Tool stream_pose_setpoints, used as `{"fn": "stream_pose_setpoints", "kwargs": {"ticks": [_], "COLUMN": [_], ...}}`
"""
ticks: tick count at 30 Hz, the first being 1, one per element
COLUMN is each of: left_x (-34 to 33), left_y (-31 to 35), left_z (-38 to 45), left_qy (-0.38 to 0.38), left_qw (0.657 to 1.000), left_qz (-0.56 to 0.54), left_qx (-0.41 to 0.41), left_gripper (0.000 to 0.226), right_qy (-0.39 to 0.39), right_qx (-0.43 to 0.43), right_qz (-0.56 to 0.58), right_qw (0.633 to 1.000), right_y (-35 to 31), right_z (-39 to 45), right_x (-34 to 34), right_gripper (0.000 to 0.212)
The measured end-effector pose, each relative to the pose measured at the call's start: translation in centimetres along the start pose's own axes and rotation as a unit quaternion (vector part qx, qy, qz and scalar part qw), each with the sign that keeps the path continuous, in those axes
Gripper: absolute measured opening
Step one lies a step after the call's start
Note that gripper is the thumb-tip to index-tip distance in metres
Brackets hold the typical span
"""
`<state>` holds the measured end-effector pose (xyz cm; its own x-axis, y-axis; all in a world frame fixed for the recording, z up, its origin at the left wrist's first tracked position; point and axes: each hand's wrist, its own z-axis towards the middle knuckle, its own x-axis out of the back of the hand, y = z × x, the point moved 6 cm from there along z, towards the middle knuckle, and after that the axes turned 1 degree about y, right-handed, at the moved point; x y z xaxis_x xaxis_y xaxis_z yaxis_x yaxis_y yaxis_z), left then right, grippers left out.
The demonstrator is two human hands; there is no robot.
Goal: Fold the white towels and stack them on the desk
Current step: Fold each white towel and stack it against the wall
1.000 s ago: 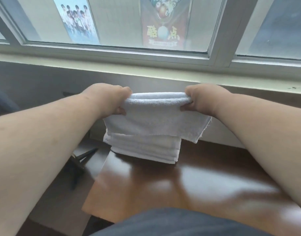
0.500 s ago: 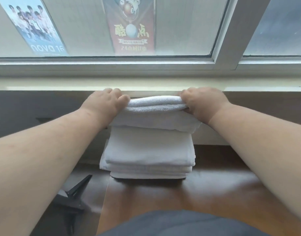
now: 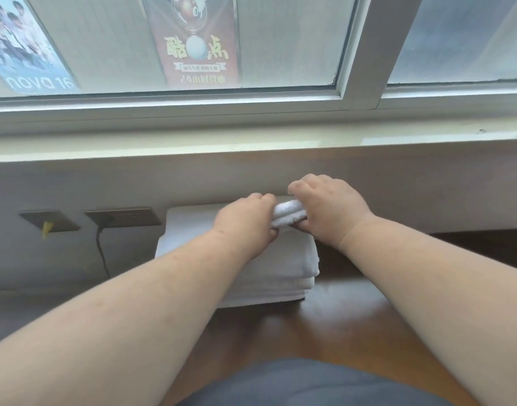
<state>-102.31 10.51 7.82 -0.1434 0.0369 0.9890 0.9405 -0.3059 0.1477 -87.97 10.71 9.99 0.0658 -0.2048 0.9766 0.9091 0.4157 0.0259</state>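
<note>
1. Both hands are clamped on it now: your left hand (image 3: 245,222) & right hand (image 3: 329,213) grip the small folded white terry towel (image 3: 289,215) right above the white folded-towel stack (image 3: 269,268) at the back of the glossy brown wooden desk (image 3: 333,323).
2. Risk, imo: drop it off-centre and the stack leans or slides.
3. Dark wall sockets (image 3: 124,217) w/ black cable (image 3: 102,253) sit left; the wall's tight behind.
</note>
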Motion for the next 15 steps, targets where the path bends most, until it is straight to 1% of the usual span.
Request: {"fn": "stream_pose_setpoints", "kwargs": {"ticks": [1,2,3,4,5,6,7,8,9,10,11,12,13,14,15], "left_x": [-0.1,-0.1,0.0,0.1,0.2,0.2,0.1,0.0,-0.1,-0.2,-0.3,-0.5,-0.7,-0.9,-1.1], "left_y": [-0.2,-0.5,-0.8,-0.8,-0.8,-0.7,-0.6,-0.5,-0.3,-0.2,-0.1,-0.1,-0.1,0.0,0.1], "left_z": [-0.2,-0.3,-0.4,-0.4,-0.5,-0.6,-0.8,-1.0,-1.2,-1.4,-1.7,-1.9,-2.1,-2.4,-2.6], "left_qy": [0.011,0.023,0.034,0.044,0.049,0.052,0.052,0.048,0.046,0.044,0.043,0.040,0.037,0.033,0.028], "left_qw": [1.000,0.999,0.999,0.998,0.998,0.998,0.998,0.999,0.999,0.999,0.999,0.999,0.999,0.999,0.998], "left_qz": [-0.006,-0.016,-0.023,-0.026,-0.028,-0.026,-0.022,-0.017,-0.015,-0.013,-0.010,-0.002,0.008,0.021,0.032], "left_qx": [0.010,0.017,0.022,0.025,0.027,0.026,0.022,0.017,0.011,0.005,0.000,-0.008,-0.020,-0.032,-0.047], "left_gripper": [0.028,0.027,0.027,0.027,0.027,0.028,0.028,0.029,0.031,0.032,0.033,0.034,0.035,0.037,0.039], "right_qy": [0.009,0.003,-0.032,-0.088,-0.151,-0.198,-0.215,-0.205,-0.180,-0.155,-0.138,-0.133,-0.142,-0.158,-0.172], "right_qx": [-0.094,-0.217,-0.345,-0.447,-0.507,-0.523,-0.510,-0.485,-0.460,-0.432,-0.406,-0.384,-0.365,-0.351,-0.343], "right_qz": [0.054,0.129,0.226,0.343,0.465,0.577,0.668,0.741,0.799,0.847,0.884,0.906,0.917,0.921,0.920], "right_qw": [0.994,0.968,0.910,0.821,0.710,0.595,0.496,0.416,0.344,0.269,0.185,0.113,0.071,0.062,0.075], "right_y": [1.7,3.5,4.8,5.2,4.7,3.5,2.4,1.7,1.1,0.5,-0.2,-0.9,-1.4,-1.7,-1.8], "right_z": [-0.9,-2.2,-3.7,-5.2,-6.3,-6.8,-6.6,-6.0,-5.2,-4.5,-3.9,-3.4,-3.0,-2.7,-2.5], "right_x": [-0.1,-0.6,-1.7,-3.4,-5.4,-7.0,-8.1,-8.8,-9.3,-9.5,-9.7,-9.9,-10.0,-10.0,-10.0], "right_gripper": [0.050,0.057,0.066,0.072,0.072,0.068,0.061,0.056,0.054,0.059,0.070,0.083,0.094,0.101,0.101]}}
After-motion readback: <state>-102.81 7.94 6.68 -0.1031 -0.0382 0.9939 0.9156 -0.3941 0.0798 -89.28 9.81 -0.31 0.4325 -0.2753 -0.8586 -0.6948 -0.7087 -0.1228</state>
